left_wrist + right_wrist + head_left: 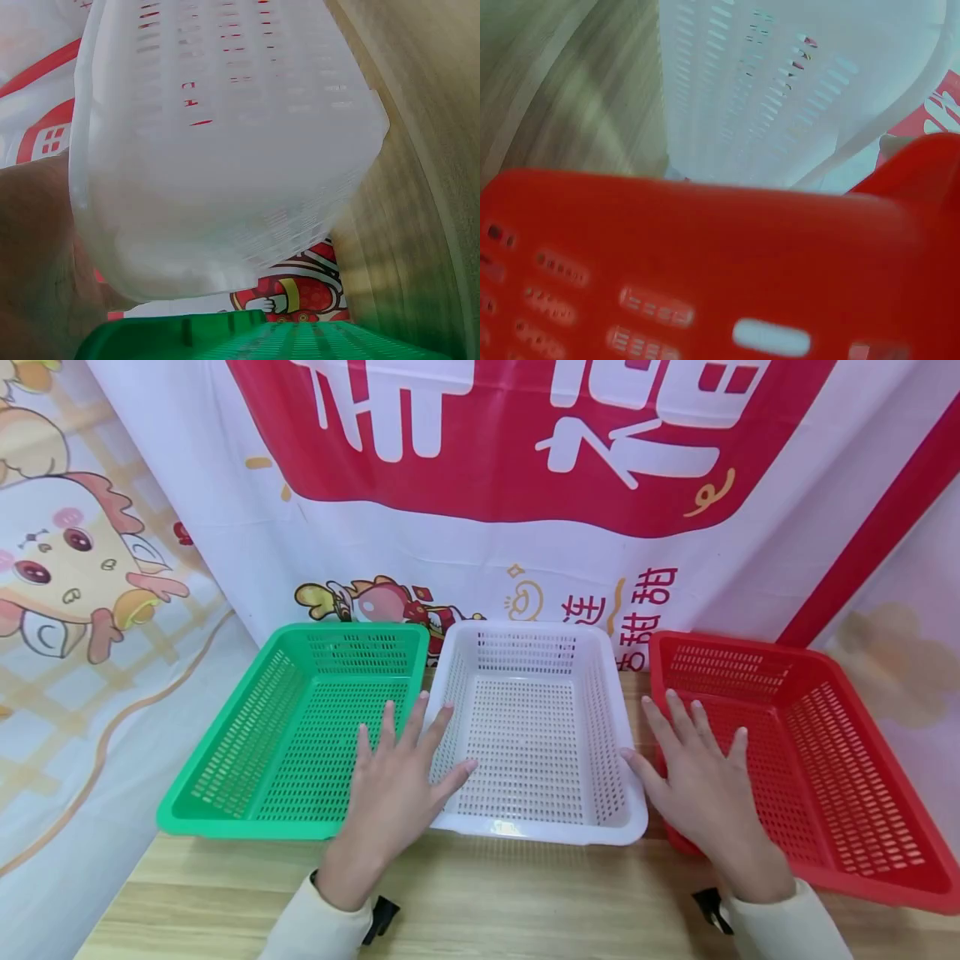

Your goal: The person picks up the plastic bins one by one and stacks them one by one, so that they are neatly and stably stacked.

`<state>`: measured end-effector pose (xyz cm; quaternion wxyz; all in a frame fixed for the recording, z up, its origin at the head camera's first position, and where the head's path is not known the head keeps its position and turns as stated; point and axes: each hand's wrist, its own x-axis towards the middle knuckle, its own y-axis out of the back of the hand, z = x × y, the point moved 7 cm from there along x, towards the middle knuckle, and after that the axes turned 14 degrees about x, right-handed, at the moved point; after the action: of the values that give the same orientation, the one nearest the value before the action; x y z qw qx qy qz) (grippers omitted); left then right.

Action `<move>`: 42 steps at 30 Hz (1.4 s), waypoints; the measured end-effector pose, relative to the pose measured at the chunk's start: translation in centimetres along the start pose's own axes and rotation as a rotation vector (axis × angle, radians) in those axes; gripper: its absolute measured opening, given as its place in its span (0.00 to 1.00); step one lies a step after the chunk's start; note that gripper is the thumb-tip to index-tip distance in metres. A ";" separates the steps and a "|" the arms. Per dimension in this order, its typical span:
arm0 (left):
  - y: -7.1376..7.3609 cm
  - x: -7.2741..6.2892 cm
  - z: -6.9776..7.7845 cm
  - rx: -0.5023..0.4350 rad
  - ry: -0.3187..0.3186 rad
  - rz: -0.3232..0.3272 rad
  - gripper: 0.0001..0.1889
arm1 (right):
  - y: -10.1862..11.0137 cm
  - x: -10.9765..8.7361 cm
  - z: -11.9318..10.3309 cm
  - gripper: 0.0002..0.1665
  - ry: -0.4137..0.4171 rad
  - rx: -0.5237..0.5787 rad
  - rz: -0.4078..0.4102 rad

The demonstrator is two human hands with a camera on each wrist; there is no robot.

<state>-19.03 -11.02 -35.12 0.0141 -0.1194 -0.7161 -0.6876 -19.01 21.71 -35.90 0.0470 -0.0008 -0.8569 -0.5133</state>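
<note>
White cloth printed with red lettering and a large red panel (525, 550), hung behind. Below, light wood-grain counter (525, 902). On it, in a row: at right, red rectangular plastic basket with slotted walls (847, 760); at left, green rectangular plastic basket with perforated base (330, 760); between them, white rectangular plastic basket with perforated base (525, 743), just beside green, with a strip of counter towards red. Over the neighbouring green and white rims, left grip (397, 785), fingers spread, thumb over white. Across white and red rims, right grip (703, 781), fingers likewise fanned apart, thumb tip at the white rim. Cannot tell about contact there. On the forearms, pale cream sleeves (322, 927); at the wrists, small black straps (382, 918).
</note>
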 end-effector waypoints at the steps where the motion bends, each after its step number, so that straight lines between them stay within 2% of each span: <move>1: 0.0 0.0 0.2 0.005 -0.005 0.006 0.44 | 0.1 0.0 0.1 0.59 -0.004 -0.001 0.000; 6: 0.1 -0.1 1.3 0.013 -0.034 0.015 0.43 | 0.7 -0.4 0.9 0.58 -0.012 -0.004 0.019; 12: -0.1 -0.2 3.0 0.001 -0.065 0.012 0.41 | 1.9 -0.9 2.2 0.54 -0.007 -0.025 0.083; 17: 0.0 0.0 4.7 0.008 -0.103 0.037 0.40 | 2.8 -1.4 3.6 0.57 -0.006 -0.043 0.130; 22: 0.1 0.4 6.9 -0.041 -0.150 0.024 0.40 | 3.7 -1.7 4.6 0.49 0.010 -0.070 0.176; 27: 0.1 0.8 9.4 -0.083 -0.200 0.006 0.39 | 4.5 -1.9 5.9 0.49 -0.004 -0.070 0.179; 33: 0.5 1.1 12.2 -0.088 -0.255 0.047 0.38 | 5.4 -2.4 7.3 0.50 -0.032 -0.067 0.183; 42: 1.1 1.7 15.2 -0.186 -0.274 0.076 0.35 | 6.4 -3.1 9.5 0.50 -0.109 -0.080 0.194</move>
<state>-18.33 4.28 -34.51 -0.0689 -0.2398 -0.6394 -0.7272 -16.33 33.25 -35.04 0.0496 -0.1133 -0.8331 -0.5392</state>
